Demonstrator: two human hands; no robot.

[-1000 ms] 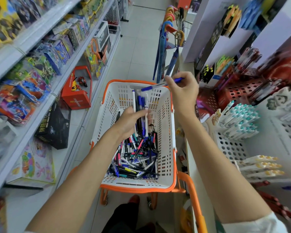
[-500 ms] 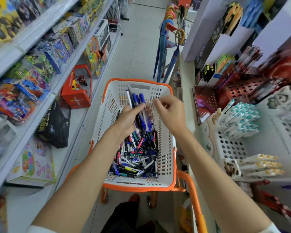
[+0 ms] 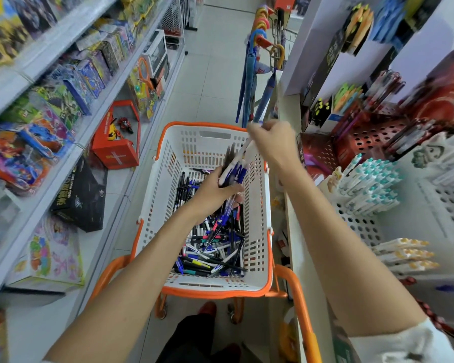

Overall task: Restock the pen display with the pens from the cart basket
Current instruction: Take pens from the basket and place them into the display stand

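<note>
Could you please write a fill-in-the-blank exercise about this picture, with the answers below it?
1. The left hand grips several ____.
2. The white basket has an ____ rim.
3. The right hand pinches one pen from the bunch in the ____ hand.
Missing words: pens; orange; left.

The bundle of pens point(image 3: 232, 170) gripped in the left hand point(image 3: 215, 191) is smeared by motion, so they cannot be counted, and the single pen point(image 3: 247, 148) pinched by the right hand point(image 3: 273, 142) shows only as a pale streak. The toy boxes point(image 3: 19, 158) along the left edge and the red pen holder point(image 3: 364, 142) on the right are blurred, their print unreadable. The white sleeve point(image 3: 404, 344) is cut off at the bottom corner.
</note>
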